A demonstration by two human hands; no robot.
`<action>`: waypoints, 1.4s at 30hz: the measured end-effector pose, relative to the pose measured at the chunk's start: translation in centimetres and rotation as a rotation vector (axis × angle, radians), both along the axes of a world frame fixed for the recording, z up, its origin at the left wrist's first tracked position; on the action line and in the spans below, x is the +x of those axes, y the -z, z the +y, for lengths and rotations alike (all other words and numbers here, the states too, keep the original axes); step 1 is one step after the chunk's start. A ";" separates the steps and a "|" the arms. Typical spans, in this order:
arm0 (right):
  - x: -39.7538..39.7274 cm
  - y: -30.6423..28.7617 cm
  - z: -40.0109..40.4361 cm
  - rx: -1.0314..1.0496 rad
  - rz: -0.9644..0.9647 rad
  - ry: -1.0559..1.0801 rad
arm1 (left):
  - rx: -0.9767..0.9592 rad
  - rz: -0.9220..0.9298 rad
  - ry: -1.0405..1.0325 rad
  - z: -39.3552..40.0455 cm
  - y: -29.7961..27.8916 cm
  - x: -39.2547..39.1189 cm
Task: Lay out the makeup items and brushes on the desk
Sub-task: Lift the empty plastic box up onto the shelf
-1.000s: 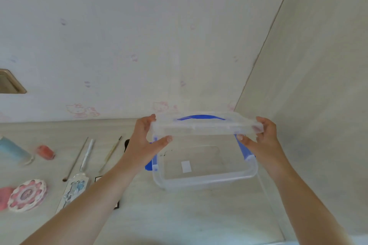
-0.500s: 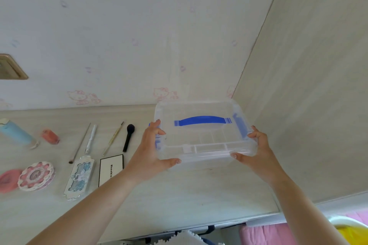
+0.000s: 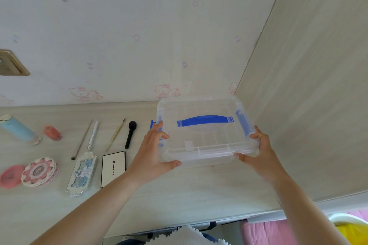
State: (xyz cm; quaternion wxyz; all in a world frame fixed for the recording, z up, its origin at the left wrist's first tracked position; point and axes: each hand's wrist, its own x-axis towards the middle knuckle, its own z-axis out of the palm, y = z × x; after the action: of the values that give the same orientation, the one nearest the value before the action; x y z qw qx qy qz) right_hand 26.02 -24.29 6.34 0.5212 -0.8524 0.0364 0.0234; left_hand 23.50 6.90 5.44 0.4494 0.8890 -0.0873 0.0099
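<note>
With both hands, left hand and right hand, clasping the lidded clear box by its ends, press evenly so the lid seats flat on the surface.

A pale wood-grain desk runs up to a back wall papered in off-white with faint pink cartoon-cat prints. At the desk's right end a light wood-grain side panel rises, meeting the wall in a corner. Left along the wall sits a brass-coloured plate. Below the desk's front edge, pink fabric shows. Daylight is soft and even.
</note>
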 end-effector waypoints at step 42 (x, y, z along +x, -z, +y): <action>4.9 -0.7 1.5 0.095 0.065 0.365 | -0.622 0.240 -0.653 -2.9 -0.8 3.7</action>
State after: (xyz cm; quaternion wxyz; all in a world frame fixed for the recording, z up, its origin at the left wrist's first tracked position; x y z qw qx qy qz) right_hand 30.91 -22.84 7.08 0.5550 -0.8048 0.2062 -0.0424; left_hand 27.24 4.03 6.27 0.6750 0.6877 0.2570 0.0738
